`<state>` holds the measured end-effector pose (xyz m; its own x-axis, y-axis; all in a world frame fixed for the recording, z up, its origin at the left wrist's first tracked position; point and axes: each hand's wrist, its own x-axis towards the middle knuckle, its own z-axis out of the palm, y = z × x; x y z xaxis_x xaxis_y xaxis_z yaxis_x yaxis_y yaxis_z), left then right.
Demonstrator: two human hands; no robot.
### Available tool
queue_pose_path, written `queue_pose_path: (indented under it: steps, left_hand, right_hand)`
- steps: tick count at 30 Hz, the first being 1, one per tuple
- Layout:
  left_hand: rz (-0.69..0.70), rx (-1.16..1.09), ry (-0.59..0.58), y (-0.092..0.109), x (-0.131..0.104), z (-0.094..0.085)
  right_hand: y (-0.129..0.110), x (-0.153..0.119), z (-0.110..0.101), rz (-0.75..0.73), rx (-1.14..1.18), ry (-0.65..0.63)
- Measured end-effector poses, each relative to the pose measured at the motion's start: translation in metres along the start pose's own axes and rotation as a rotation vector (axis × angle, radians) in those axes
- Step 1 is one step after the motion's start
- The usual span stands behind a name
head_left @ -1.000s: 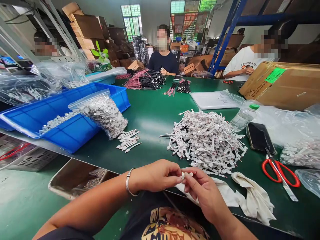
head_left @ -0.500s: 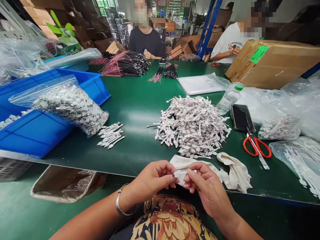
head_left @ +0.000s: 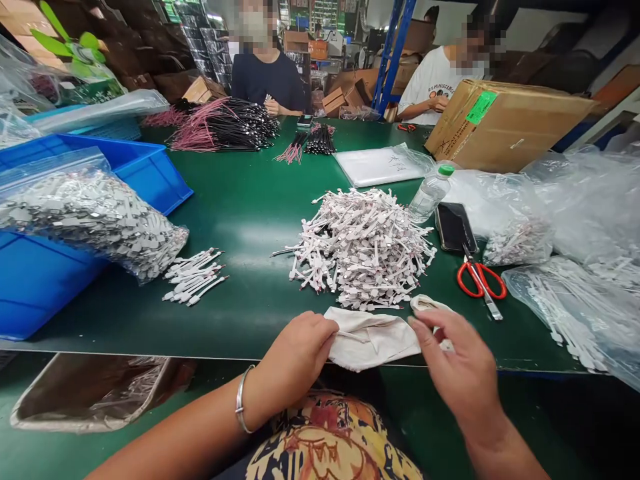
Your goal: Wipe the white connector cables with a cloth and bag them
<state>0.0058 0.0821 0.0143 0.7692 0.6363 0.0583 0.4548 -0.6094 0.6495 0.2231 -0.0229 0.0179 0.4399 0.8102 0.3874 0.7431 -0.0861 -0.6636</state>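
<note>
A white cloth (head_left: 373, 341) is stretched between my hands at the table's front edge. My left hand (head_left: 303, 357) is closed on its left end, fingertips pinched together; whether a small part is also inside is hidden. At the cloth's right end, my right hand (head_left: 460, 363) pinches the corner between thumb and fingers. A second crumpled piece of white cloth (head_left: 425, 303) lies partly behind the right hand. Just beyond, a large heap of short white cables with flat connectors (head_left: 370, 250) covers the table. A smaller bunch of the same cables (head_left: 195, 277) lies to the left.
Left are a blue bin (head_left: 55, 287) and a bag of white connectors (head_left: 100, 210). Red-handled scissors (head_left: 481, 280), a phone (head_left: 456, 227), a bottle (head_left: 431, 193) and a carton (head_left: 505, 127) stand right. Two people sit opposite, near black and pink wires (head_left: 225, 127).
My hands have moved apart from a small white piece they held together. The right hand has gone right to the cloth's corner, and the cloth is spread between them. The view has shifted right.
</note>
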Motion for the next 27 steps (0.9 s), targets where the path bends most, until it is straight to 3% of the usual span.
queue_pose_path:
  steps: [2, 4, 8, 10, 13, 15, 16, 18, 19, 21, 24, 27]
  left_hand:
    - [0.073, 0.189, 0.011, -0.004, 0.003, 0.005]
    - [0.089, 0.242, 0.053, -0.008, 0.004, 0.009]
    - [0.083, 0.206, 0.135, -0.013, -0.003, 0.010]
    - [0.125, 0.249, 0.184, -0.014, -0.010, 0.009]
    - [0.221, 0.327, 0.227, -0.016, -0.021, 0.010]
    - [0.257, 0.350, 0.216, -0.017, -0.024, 0.013]
    - [0.261, 0.355, 0.205, -0.018, -0.025, 0.015]
    - [0.253, 0.359, 0.183, -0.019, -0.024, 0.018]
    - [0.246, 0.358, 0.175, -0.019, -0.024, 0.020]
    - [0.232, 0.344, 0.162, -0.020, -0.023, 0.021]
    - [0.224, 0.305, 0.145, -0.020, -0.023, 0.019]
    - [0.216, 0.279, 0.131, -0.020, -0.023, 0.018]
  right_hand:
    - [0.024, 0.012, -0.008, -0.075, -0.253, 0.045]
    - [0.048, 0.024, -0.009, -0.106, -0.399, -0.039]
    - [0.076, 0.035, -0.005, -0.063, -0.363, -0.138]
    - [0.074, 0.032, -0.008, 0.043, -0.319, 0.020]
    - [0.048, 0.019, -0.014, 0.216, -0.233, 0.414]
    - [0.021, 0.008, -0.009, 0.149, -0.195, 0.462]
    - [0.007, 0.003, -0.002, 0.049, -0.159, 0.375]
    - [-0.018, -0.005, 0.017, -0.202, -0.014, 0.056]
    - [-0.026, -0.007, 0.029, -0.285, 0.014, -0.105]
    - [-0.035, -0.011, 0.051, -0.387, -0.014, -0.296]
    - [-0.032, -0.012, 0.066, -0.449, -0.167, -0.458]
    - [-0.026, -0.010, 0.061, -0.531, -0.295, -0.537]
